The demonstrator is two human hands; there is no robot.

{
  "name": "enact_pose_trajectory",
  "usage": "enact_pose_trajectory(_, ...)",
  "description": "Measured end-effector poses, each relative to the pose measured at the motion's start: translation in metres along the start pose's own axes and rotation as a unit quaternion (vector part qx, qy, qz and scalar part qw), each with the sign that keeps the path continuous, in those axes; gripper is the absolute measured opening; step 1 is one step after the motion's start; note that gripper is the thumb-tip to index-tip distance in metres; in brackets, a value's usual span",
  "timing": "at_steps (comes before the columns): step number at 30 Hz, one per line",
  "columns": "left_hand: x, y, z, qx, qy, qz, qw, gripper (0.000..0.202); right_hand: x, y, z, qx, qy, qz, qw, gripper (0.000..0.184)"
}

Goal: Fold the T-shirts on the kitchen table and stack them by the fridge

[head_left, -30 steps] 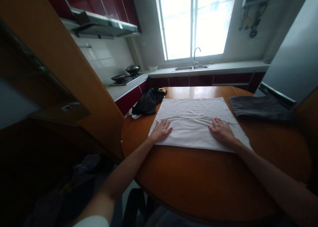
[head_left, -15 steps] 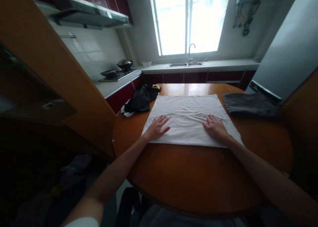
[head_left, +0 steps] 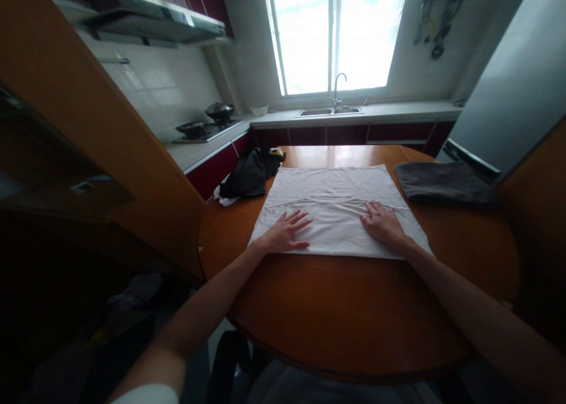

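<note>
A white garment (head_left: 331, 183) lies spread on the round wooden table (head_left: 349, 309), folded over so that its near edge is straight and a wrinkled layer crosses its middle. On its near left part my left hand (head_left: 288, 233) rests flat, fingers spread. My right hand (head_left: 382, 221) lies palm down on the right side of the cloth, fingers stretched forward. Neither hand grips the fabric. Small creases run between the two hands.
Dark clothes (head_left: 250, 174) are heaped at the table's left edge. A folded grey cloth (head_left: 444, 183) lies at the right. Beyond the table are a counter with a sink (head_left: 329, 112) and a stove with a covered pan (head_left: 220, 111).
My left hand has slid slightly right and nearer to me over the white garment, fingers wider apart. My right hand stays almost in place. The view has shifted slightly.
</note>
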State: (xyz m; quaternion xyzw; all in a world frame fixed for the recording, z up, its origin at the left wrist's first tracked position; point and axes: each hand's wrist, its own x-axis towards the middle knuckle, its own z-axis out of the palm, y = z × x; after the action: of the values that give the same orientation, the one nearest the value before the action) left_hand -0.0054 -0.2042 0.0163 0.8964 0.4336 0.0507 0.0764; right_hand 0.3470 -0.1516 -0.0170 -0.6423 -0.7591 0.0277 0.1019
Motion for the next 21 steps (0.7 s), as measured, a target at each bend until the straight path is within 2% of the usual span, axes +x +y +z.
enact_pose_trajectory(7, 0.001, -0.001, 0.001, -0.005, 0.003, 0.012, 1.0, 0.076, 0.0, -0.001, -0.002, 0.0, -0.002, 0.003, 1.0, 0.06)
enact_pose_trajectory(11, 0.003, -0.004, 0.004, 0.001, 0.018, -0.017, 1.0, 0.062, 0.0, -0.002, -0.003, 0.005, 0.0, 0.003, 1.0, 0.06)
enact_pose_trajectory(16, 0.004, -0.006, 0.005, 0.008, 0.018, -0.05, 0.999, 0.06, -0.001, -0.003, -0.005, 0.012, 0.001, 0.003, 1.0, 0.061)
enact_pose_trajectory(21, 0.004, -0.012, 0.009, 0.052, -0.02, -0.091, 0.994, 0.06, -0.001, -0.003, -0.004, 0.01, 0.003, 0.001, 1.0, 0.061)
